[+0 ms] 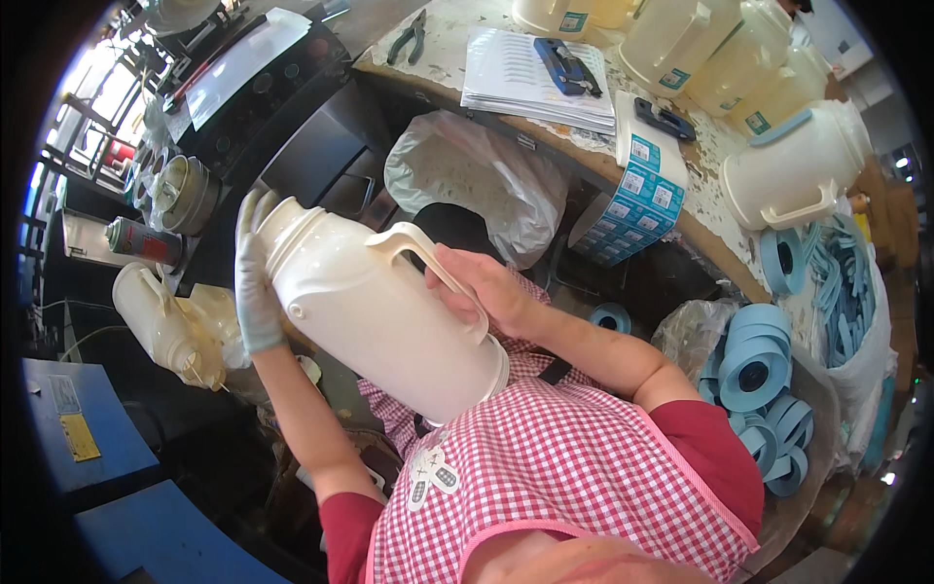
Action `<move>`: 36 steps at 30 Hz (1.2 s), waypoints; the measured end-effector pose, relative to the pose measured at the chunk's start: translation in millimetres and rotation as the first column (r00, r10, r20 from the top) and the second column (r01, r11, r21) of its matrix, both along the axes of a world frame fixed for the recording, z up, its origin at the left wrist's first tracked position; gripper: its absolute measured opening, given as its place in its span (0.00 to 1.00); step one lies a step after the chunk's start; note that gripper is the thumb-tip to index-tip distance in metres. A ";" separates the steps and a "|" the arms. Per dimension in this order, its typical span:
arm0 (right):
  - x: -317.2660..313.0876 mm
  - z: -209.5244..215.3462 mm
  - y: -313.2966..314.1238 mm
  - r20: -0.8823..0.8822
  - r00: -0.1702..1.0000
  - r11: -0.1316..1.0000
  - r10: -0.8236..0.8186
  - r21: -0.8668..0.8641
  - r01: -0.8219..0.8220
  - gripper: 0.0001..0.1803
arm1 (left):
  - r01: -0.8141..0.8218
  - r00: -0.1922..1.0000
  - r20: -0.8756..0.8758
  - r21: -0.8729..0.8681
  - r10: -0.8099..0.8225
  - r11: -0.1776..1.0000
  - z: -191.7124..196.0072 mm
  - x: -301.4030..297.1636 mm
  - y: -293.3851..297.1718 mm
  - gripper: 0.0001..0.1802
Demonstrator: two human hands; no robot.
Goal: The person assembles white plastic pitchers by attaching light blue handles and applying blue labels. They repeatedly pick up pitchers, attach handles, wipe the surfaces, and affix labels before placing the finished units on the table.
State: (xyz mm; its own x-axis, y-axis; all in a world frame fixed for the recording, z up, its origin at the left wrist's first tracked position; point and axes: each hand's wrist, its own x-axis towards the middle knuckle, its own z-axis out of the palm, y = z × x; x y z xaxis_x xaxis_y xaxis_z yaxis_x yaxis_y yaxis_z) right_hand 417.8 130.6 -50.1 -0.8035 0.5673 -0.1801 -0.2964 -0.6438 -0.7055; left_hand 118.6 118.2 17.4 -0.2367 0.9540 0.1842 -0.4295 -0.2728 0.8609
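Note:
I hold a large cream plastic jug body (379,311) tilted in front of my chest, its neck pointing up and left. My left hand (253,282), in a pale glove, presses against the jug's upper side near the neck. My right hand (482,292), bare, grips the jug's handle (418,248). My red-checked apron (555,477) lies below the jug.
Another cream jug (170,326) lies at the left by a spray can (141,240). On the bench stand several cream jugs (793,170), a paper stack (535,83), a label roll (637,200) and pliers (409,37). Blue plastic rings (764,375) fill bags at right. A clear bag (477,185) hangs below the bench.

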 end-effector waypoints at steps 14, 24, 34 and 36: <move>209.6 55.5 365.3 0.671 -0.048 0.608 -0.740 0.637 -0.473 0.21 | -0.568 0.057 -0.891 -0.399 -0.449 0.720 -71.6 10.6 114.6 0.35; 160.9 48.9 331.7 0.268 -0.005 0.238 -0.963 0.846 -0.477 0.38 | 0.199 0.030 -0.924 0.380 0.381 0.903 -6.3 144.3 173.4 0.34; 179.7 48.9 329.2 0.093 0.146 0.027 -0.985 0.915 -0.404 0.28 | 0.274 -0.182 -0.943 0.222 0.277 0.936 -43.2 196.1 208.7 0.38; 159.6 47.8 300.5 0.300 0.182 0.227 -0.937 0.914 -0.338 0.21 | 0.272 -0.178 -0.946 0.219 0.272 0.937 -41.1 193.6 207.4 0.38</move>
State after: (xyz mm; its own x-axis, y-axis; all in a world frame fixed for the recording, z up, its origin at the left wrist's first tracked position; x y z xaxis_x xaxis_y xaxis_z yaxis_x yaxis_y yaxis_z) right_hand 577.4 431.2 -2.4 -0.1714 0.9294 0.3270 0.8149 0.3202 -0.4831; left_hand 312.1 325.7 -23.7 0.4754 0.7894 0.3884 0.8165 -0.5602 0.1394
